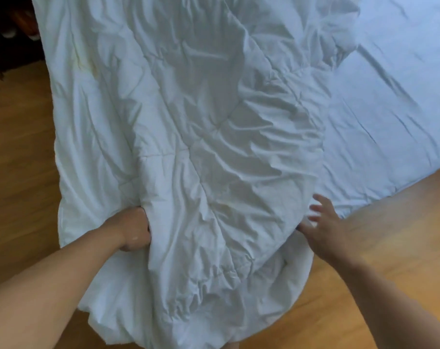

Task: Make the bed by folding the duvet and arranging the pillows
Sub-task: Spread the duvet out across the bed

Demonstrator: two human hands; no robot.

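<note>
A white quilted duvet (193, 137) lies bunched in a long crumpled strip from the top of the view down to its lower edge, hanging over the foot of the bed. My left hand (134, 230) is clenched on a fold at the duvet's left side. My right hand (323, 229) is at the duvet's right edge with fingers spread and blurred; it touches the cloth or hovers just off it and grips nothing. No pillows are in view.
The mattress with its pale blue sheet (395, 102) fills the right upper part. Wooden floor (17, 152) lies left of the bed and at the lower right. A dark piece of furniture (7, 26) stands at the top left.
</note>
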